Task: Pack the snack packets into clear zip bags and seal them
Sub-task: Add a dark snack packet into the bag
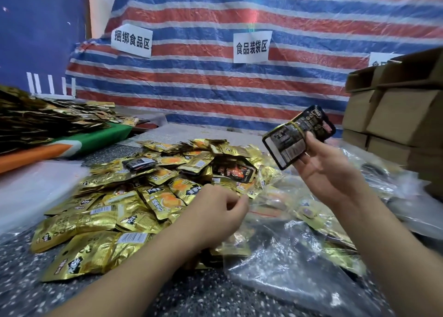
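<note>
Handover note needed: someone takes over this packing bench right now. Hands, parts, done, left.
Right hand: raised, grips a banded bundle of black packets.
Left hand: fingers curled at the mouth of a clear zip bag; whether it pinches the bag is unclear.
Gold packets lie heaped loose on the table, a few black ones among them. More clear bags lie in front.
Done: some bags already hold packets; seals unreadable.
Left: bag the bundle, seal, work through the heap.

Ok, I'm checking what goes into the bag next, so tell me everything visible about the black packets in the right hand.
The black packets look like a small bundle of glossy foil-like packs, a yellow band around their middle. Pale printed label panels face the camera. The right hand holds them tilted, raised above the clear zip bags, fingers curled around the lower edge.
</note>
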The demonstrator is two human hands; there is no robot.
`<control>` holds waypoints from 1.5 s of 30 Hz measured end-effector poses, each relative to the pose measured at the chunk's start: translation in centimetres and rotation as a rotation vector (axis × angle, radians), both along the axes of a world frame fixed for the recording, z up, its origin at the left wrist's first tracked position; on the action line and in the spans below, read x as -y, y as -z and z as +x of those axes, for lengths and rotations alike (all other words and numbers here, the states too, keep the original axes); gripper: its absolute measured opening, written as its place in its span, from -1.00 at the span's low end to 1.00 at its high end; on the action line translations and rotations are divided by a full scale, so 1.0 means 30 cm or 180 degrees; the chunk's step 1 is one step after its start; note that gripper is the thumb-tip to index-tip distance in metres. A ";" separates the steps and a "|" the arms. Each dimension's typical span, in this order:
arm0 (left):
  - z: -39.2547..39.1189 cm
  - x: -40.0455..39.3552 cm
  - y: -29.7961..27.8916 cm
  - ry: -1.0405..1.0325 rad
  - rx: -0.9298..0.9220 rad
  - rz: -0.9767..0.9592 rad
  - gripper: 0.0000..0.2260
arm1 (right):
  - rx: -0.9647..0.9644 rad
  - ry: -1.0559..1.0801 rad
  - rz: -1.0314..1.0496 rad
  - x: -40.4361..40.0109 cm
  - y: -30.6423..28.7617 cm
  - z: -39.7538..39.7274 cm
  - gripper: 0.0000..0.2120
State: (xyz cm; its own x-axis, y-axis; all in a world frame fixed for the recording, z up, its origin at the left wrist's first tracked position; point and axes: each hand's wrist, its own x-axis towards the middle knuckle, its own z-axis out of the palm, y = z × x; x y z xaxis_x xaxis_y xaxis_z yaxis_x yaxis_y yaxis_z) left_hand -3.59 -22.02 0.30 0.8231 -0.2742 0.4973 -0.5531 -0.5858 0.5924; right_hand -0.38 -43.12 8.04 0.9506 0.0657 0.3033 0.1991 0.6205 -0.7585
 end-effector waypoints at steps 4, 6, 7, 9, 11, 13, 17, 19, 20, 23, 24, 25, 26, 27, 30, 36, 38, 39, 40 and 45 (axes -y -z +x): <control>-0.005 0.003 0.004 -0.0007 0.0033 0.0067 -0.53 | 0.0263 0.0242 -0.0284 0.035 0.055 -0.054 -0.76; -0.011 0.007 0.004 0.0035 -0.0026 0.0066 -0.56 | 0.0486 0.0336 -0.0637 0.037 0.077 -0.062 -0.68; -0.015 0.008 0.002 0.0067 -0.0052 0.0047 -0.57 | 0.0616 0.0374 -0.0839 0.036 0.084 -0.061 -0.66; -0.018 0.007 -0.008 0.0111 -0.0060 -0.0006 -0.57 | 0.0891 0.0403 -0.1318 0.036 0.090 -0.063 -0.63; -0.019 0.004 -0.019 0.0108 -0.0038 -0.0074 -0.57 | 0.1107 0.0372 -0.1870 0.043 0.090 -0.069 -0.62; -0.020 -0.002 -0.019 0.0077 0.0023 -0.0187 -0.56 | 0.1168 0.0311 -0.2413 0.054 0.091 -0.077 -0.62; -0.019 -0.012 -0.017 0.0120 0.0140 -0.0410 -0.58 | 0.1122 0.0031 -0.3628 0.080 0.106 -0.083 -0.62; -0.014 -0.013 -0.023 0.0147 0.0168 -0.0503 -0.56 | 0.1117 -0.0092 -0.4113 0.082 0.102 -0.091 -0.63; -0.014 -0.011 -0.027 0.0151 0.0186 -0.0534 -0.55 | 0.1125 -0.0115 -0.4238 0.082 0.099 -0.096 -0.63; -0.028 0.000 -0.040 0.0241 0.0146 -0.0779 -0.61 | 0.1086 -0.0058 -0.4021 0.084 0.106 -0.104 -0.66; -0.034 0.003 -0.047 0.0295 0.0016 -0.0999 -0.65 | 0.1033 0.0001 -0.3819 0.088 0.114 -0.104 -0.66; -0.034 0.002 -0.050 0.0322 -0.0161 -0.1208 -0.60 | 0.0974 0.0072 -0.3619 0.095 0.121 -0.103 -0.66; -0.033 0.000 -0.054 0.0317 -0.0350 -0.1320 -0.53 | 0.0920 0.0139 -0.3447 0.102 0.127 -0.102 -0.66; -0.030 -0.003 -0.056 0.0326 -0.0514 -0.1318 -0.52 | 0.0878 0.0196 -0.3319 0.107 0.132 -0.100 -0.65; -0.034 0.002 -0.057 0.0389 -0.0854 -0.1300 -0.80 | 0.0779 0.0340 -0.3172 0.115 0.137 -0.095 -0.68; -0.046 0.023 -0.062 0.0409 -0.1147 -0.1472 -0.66 | 0.0891 -0.0197 -0.3804 0.111 0.119 -0.126 -0.67; -0.065 0.024 -0.068 0.0501 -0.1043 -0.1447 -0.62 | 0.0986 -0.0308 -0.4030 0.095 0.114 -0.141 -0.62; -0.074 0.026 -0.072 0.0503 -0.1000 -0.1422 -0.61 | 0.0989 -0.0311 -0.4100 0.089 0.111 -0.148 -0.62; -0.082 0.029 -0.077 0.0511 -0.0985 -0.1422 -0.60 | 0.0957 -0.0318 -0.4160 0.086 0.107 -0.153 -0.63; -0.100 0.041 -0.082 0.0641 -0.1064 -0.1422 -0.50 | 0.0954 -0.0315 -0.4632 0.087 0.087 -0.172 -0.83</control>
